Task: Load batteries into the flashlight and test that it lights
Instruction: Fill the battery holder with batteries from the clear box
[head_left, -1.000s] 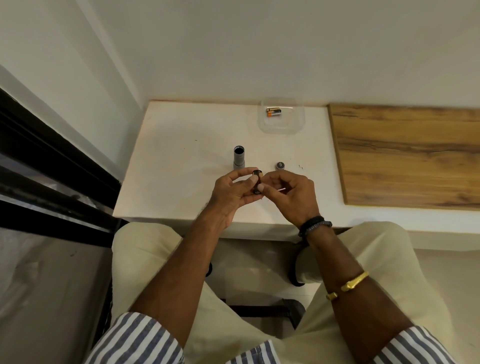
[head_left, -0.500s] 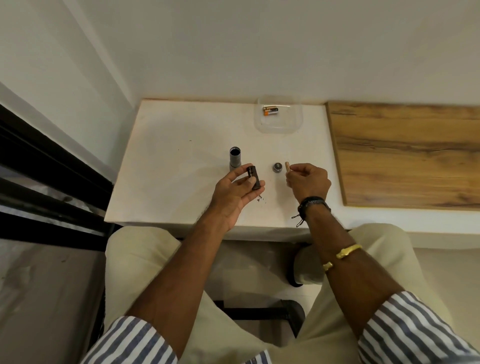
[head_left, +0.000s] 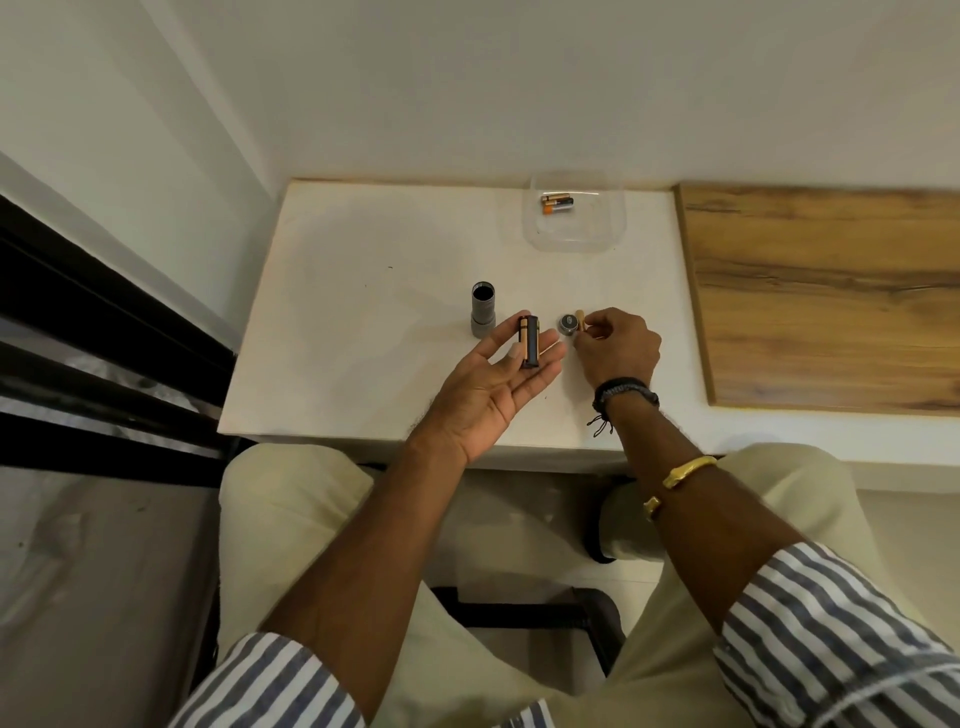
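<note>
The grey flashlight body (head_left: 483, 310) stands upright on the white table (head_left: 363, 322), its open end up. Just right of it, my left hand (head_left: 493, 384) is palm up and holds a black battery holder (head_left: 530, 341) with copper-coloured batteries in it; the holder lies across the fingers and one bent digit presses its side. My right hand (head_left: 618, 348) pinches a single battery (head_left: 581, 317) by one end, low over the table. The round dark end cap (head_left: 568, 323) lies on the table right beside that battery.
A clear plastic tub (head_left: 613, 228) at the table's back edge holds two spare batteries (head_left: 557, 202). A wooden board (head_left: 831, 296) adjoins the table on the right. The wall runs behind, a dark frame is at the left, and my knees are under the front edge.
The hands were together at the holder and have come apart. My right hand moved right with a battery to the end cap. My left hand turned palm up, showing the holder.
</note>
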